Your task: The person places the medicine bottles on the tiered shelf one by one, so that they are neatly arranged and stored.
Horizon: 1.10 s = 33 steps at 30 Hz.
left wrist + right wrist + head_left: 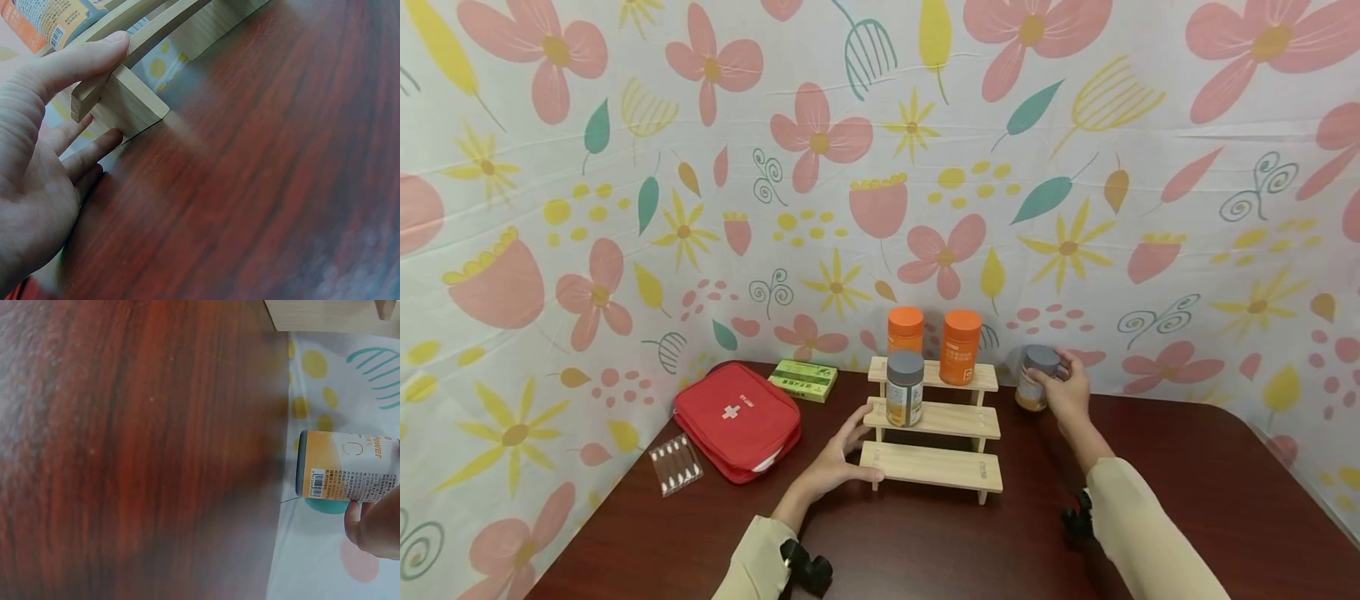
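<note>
A three-step wooden display stand stands in the middle of the table. My left hand grips its left end, thumb over the bottom step and fingers around the side by the leg. On the middle step is a grey-lidded bottle; two orange bottles stand on the top step, one partly hidden. Right of the stand, my right hand holds another grey-lidded bottle near its lid. In the right wrist view this bottle's orange-and-white label shows, its dark base apart from the tabletop.
Left of the stand lie a red first-aid pouch, a green box and a clear pack of cotton swabs. A flower-print curtain hangs behind the dark wooden table.
</note>
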### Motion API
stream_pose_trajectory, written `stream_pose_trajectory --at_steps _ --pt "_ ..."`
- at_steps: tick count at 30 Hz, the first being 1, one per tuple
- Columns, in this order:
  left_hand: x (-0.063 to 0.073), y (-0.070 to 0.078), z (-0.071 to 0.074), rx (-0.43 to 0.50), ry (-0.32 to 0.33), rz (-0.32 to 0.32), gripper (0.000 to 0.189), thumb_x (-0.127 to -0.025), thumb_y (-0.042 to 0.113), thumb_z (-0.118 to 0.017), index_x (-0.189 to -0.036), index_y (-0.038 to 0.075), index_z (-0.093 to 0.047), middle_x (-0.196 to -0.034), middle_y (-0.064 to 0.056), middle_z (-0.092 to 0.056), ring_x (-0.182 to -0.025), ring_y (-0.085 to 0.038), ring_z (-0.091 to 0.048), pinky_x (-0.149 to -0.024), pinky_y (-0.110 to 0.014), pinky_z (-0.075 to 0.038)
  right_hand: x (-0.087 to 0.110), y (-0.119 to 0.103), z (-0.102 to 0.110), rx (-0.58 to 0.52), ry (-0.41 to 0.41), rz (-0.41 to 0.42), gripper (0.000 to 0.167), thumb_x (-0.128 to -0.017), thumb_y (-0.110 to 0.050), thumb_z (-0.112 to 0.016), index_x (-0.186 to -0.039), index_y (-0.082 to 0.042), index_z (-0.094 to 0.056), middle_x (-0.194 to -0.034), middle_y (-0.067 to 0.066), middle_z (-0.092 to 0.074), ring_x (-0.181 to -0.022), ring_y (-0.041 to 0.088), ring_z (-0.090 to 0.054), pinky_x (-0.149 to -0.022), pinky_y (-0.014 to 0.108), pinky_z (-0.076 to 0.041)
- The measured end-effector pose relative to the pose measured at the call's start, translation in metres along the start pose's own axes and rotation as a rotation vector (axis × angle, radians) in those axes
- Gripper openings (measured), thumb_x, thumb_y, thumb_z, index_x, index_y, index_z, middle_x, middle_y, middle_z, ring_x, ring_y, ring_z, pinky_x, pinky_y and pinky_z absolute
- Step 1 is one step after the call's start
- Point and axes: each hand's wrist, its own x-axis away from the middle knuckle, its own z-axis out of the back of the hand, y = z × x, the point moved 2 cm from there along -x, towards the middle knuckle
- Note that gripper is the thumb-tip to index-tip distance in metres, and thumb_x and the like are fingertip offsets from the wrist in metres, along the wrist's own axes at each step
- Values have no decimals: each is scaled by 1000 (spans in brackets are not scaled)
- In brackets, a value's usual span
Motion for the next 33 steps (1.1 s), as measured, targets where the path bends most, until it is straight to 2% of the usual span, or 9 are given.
stream_pose_trajectory --at_steps 13,20,27,30,33 --pt "1 0 0 -1 4 2 104 -77 14 -83 -156 27 -17 -158 -17 -31 -146 -37 -29 -115 -60 -25 10 -22 7 30 -73 2 73 -91 -15 -68 -152 -10 -29 -156 18 -30 -141 36 -33 -112 51 -35" --pt "0 -1 1 -7 12 6 104 -76 15 -84 -156 28 -17 -158 -18 -31 -146 -37 -29 -115 -59 -25 18 -34 10 47 -122 4 74 -92 -20 -67 -153 -12 -27 -154 19 -30 -139 34 -33 -109 50 -36" --pt "-1 0 1 -2 5 16 104 -77 15 -83 -156 27 -17 -160 -15 -27 -147 -37 -27 -115 -60 -24 28 -54 18 42 -129 12 75 -92 -26 -68 -154 -14 -27 -154 18 -31 -139 32 -34 -106 48 -38" --pt "-1 1 1 -1 7 18 104 -77 15 -83 -156 27 -17 -160 -14 -26 -147 -37 -27 -115 -61 -23 32 -63 23 50 -137 57 74 -92 -29 -67 -154 -17 -28 -153 14 -34 -136 24 -37 -107 43 -38" --pt "0 1 1 -2 7 20 104 -77 15 -83 -156 27 -17 -161 -14 -26 -147 -37 -26 -115 -61 -23 37 -70 27 52 -147 110 71 -92 -29 -68 -153 -20 -32 -143 1 -44 -122 7 -44 -103 31 -39"
